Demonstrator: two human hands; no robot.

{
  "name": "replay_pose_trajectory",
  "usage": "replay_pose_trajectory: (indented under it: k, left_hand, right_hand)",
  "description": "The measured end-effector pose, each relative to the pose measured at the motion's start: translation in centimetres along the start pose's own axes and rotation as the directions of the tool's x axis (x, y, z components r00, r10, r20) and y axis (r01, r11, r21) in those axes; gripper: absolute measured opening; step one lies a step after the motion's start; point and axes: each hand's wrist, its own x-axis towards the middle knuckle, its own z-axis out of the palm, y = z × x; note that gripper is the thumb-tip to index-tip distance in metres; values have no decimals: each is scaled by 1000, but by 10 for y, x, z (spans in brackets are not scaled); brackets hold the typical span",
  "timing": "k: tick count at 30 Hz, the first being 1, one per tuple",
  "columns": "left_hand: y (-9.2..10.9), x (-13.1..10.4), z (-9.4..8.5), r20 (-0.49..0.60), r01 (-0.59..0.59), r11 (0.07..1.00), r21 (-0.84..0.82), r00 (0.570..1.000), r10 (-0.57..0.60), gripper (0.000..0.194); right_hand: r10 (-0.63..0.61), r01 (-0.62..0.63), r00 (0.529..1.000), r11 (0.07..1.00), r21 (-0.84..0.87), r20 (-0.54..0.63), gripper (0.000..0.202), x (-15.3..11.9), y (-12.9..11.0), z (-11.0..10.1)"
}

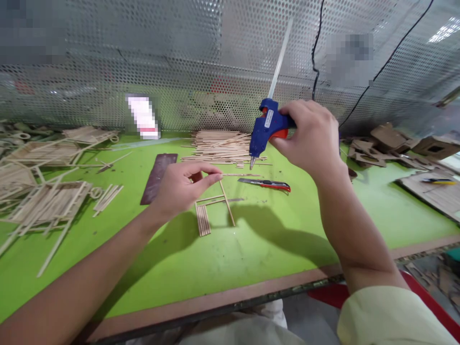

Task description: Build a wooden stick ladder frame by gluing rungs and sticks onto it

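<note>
My right hand [311, 134] is wrapped round a blue glue gun [265, 125], its nozzle pointing down. A long clear glue stick [281, 57] sticks up from its back end. Between thumb and forefinger, my left hand [187, 184] pinches a thin wooden stick [240, 175] that reaches right, below the nozzle. Under that hand lies a small stick frame [227, 203], partly hidden by the fingers. A row of short sticks [203, 221] lies side by side at its lower left. Right of the frame is a red and black utility knife [275, 185].
A pile of wooden sticks [223, 146] lies at the back against the perforated metal screen [201, 72]. A dark brown sheet [158, 177] is beyond my left hand. Stick-built pieces [53, 201] crowd the left; cardboard pieces [391, 141] and a yellow cutter [440, 181] lie right.
</note>
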Motion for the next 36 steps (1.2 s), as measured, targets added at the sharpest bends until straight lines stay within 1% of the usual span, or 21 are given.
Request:
replay_pose_trajectory:
  k: [5, 11, 16, 19, 25, 29, 33, 36]
  left_hand:
    - [0, 0, 0, -1, -28, 999, -20, 1000, 28, 15]
    - [1, -1, -2, 16, -11, 999, 35, 1000, 10, 19]
    - [2, 0, -2, 38, -34, 999, 32, 999, 32, 20]
    - [2, -1, -1, 30, -56, 998, 19, 998, 56, 19]
    - [2, -4, 2, -12, -61, 996, 60, 998, 61, 20]
    - [3, -4, 2, -35, -40, 996, 79, 998, 42, 21]
    - [3, -4, 3, -61, -23, 994, 104, 998, 30, 24]
    - [4, -4, 3, -57, -14, 993, 114, 998, 20, 26]
  right_hand:
    - [20, -20, 1000, 1000, -10, -2, 25, -2, -4, 1]
    - [4, -4, 1000, 1000, 19, -17, 22, -4, -5, -1]
    - [-12, 13, 1000, 999, 29, -26, 22, -5, -5, 1]
    - [-28, 30, 999, 998, 48, -39, 23, -6, -6, 3]
    - [-18, 26, 995, 996, 88, -93, 20, -5, -22, 5]
    - [-20, 28, 995, 996, 89, -93, 21, -3, -33, 8]
    - [-29, 37, 995, 996, 78, -99, 23, -1, -36, 12]
    - [-24, 28, 996, 998, 54, -87, 23, 0, -38, 12]
